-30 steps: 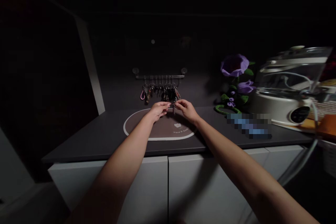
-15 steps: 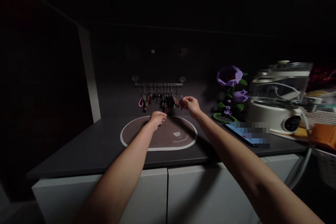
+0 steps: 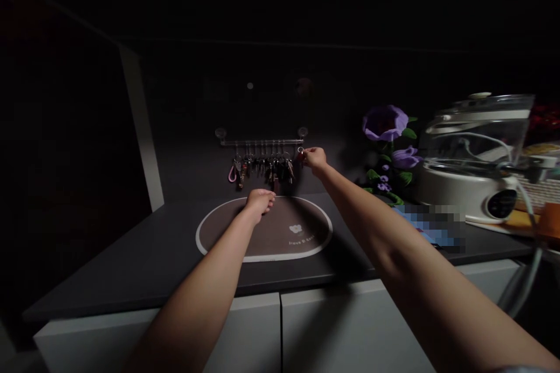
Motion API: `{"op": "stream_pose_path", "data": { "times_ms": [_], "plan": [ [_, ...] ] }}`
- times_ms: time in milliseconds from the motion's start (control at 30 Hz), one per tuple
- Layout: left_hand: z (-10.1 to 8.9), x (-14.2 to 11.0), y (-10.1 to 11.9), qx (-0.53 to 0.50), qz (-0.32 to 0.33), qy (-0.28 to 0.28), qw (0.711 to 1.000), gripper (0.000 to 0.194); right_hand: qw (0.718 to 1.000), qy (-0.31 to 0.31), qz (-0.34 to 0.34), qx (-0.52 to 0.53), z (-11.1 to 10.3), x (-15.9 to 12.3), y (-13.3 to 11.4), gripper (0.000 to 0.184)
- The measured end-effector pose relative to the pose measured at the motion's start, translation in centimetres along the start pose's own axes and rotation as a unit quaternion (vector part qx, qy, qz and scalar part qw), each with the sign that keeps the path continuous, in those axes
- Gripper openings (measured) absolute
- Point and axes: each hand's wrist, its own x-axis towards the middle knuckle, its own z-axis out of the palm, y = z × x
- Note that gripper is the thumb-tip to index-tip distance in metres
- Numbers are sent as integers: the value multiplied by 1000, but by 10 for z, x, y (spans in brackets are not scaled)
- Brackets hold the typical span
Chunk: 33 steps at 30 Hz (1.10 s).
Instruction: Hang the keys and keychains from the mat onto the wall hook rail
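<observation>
A wall rail (image 3: 262, 141) with hooks carries several bunches of keys (image 3: 262, 165) above a dark counter. My right hand (image 3: 314, 159) is raised to the rail's right end, its fingers pinched on a small key ring with a reddish tag (image 3: 300, 154). My left hand (image 3: 259, 201) hovers low over the oval brown mat (image 3: 227, 233), fingers loosely curled, and nothing shows in it.
Purple artificial flowers (image 3: 387, 128) stand right of the rail. A white appliance with a clear lid (image 3: 476, 151) sits at far right, with a cable (image 3: 520, 285) hanging off the edge. A blurred flat item (image 3: 431, 224) lies on the counter (image 3: 131, 256). White cabinet doors (image 3: 332, 332) are below.
My hands have parted: the right one rose with the key ring from the mat to the rail's right end, while the left dropped and stayed over the mat.
</observation>
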Motion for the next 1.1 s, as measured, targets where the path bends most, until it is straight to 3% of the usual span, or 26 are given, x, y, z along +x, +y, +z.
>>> {"op": "stream_pose_path", "data": {
  "times_ms": [200,400,933,1100],
  "plan": [
    [-2,1,0,1,-7,10,1000,7,999,37,29,-12,10,12,4,13],
    [-2,-1,2,4,-20,22,1000,6,999,46,6,12,13,17,16,13],
    [-4,3,-2,4,-13,22,1000,7,999,37,-7,16,19,11,38,12],
    [-5,4,-2,27,5,26,999,9,999,16,21,23,11,1,40,13]
  ]
}}
